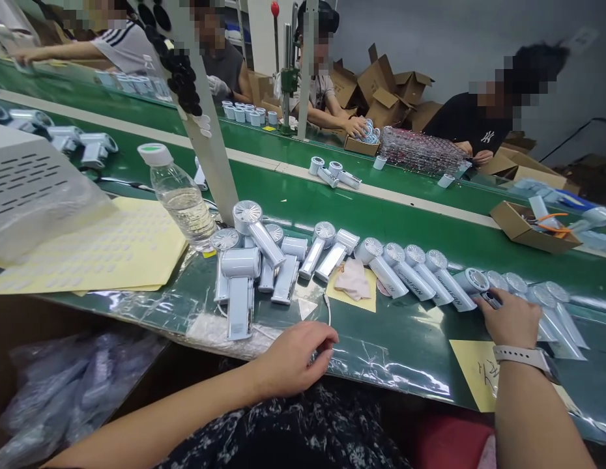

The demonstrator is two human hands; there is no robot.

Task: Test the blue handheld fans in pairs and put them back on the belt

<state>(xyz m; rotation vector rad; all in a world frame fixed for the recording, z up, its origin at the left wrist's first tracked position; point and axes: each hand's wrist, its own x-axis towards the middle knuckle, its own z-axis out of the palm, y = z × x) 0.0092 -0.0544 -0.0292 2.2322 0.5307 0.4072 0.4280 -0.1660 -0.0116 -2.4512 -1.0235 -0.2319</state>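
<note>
My left hand (303,355) rests at the table's front edge, loosely curled, with a gap between thumb and fingers and nothing visible in it. My right hand (513,319), wearing a pale watch, has its fingers closed on a light-blue handheld fan (473,281) in the right part of the row. Several fans with handles toward me (420,277) lie left of that hand, and more (560,322) lie to its right. Near my left hand are a white cable plug (327,301) and a pile of fans with open handles (240,306).
A water bottle (183,205) stands beside a slanted post (210,130) on the left. Yellow sticker sheets (151,228) lie farther left. Beyond the green belt (405,212), with two fans on it, people work near cartons. A small carton (532,228) sits at the right.
</note>
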